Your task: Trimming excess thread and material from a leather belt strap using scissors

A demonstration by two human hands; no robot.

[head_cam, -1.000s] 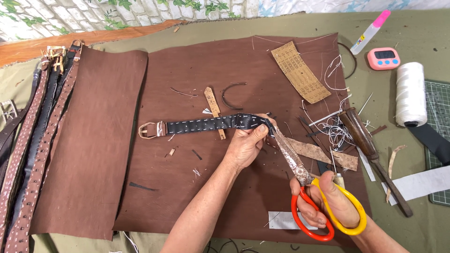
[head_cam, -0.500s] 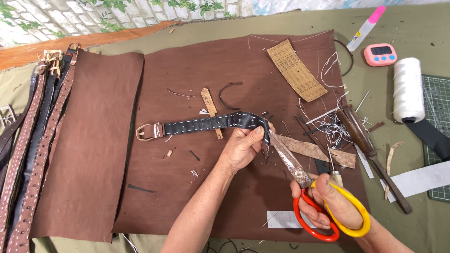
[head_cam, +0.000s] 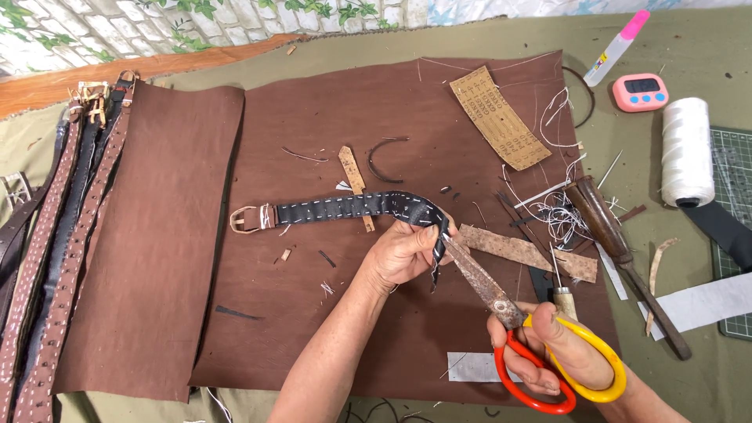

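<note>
Between left fingers [head_cam: 429,235]: black strap [head_cam: 352,207], scissors [head_cam: 501,301] touching.

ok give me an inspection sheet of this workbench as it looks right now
surface: brown leather sheet spread over an olive cloth.
job's things: black stitched strap with a metal buckle; scissors with red and yellow handles, blades at the strap's end.
clutter: white thread spool, pink timer, wooden-handled tool, leather scraps, loose thread bits.
grippers: left hand pinches the strap end; right hand is in the scissor handles.
cables: nothing seen.
surroundings: finished belts at the left edge; brick-pattern wall behind.
</note>
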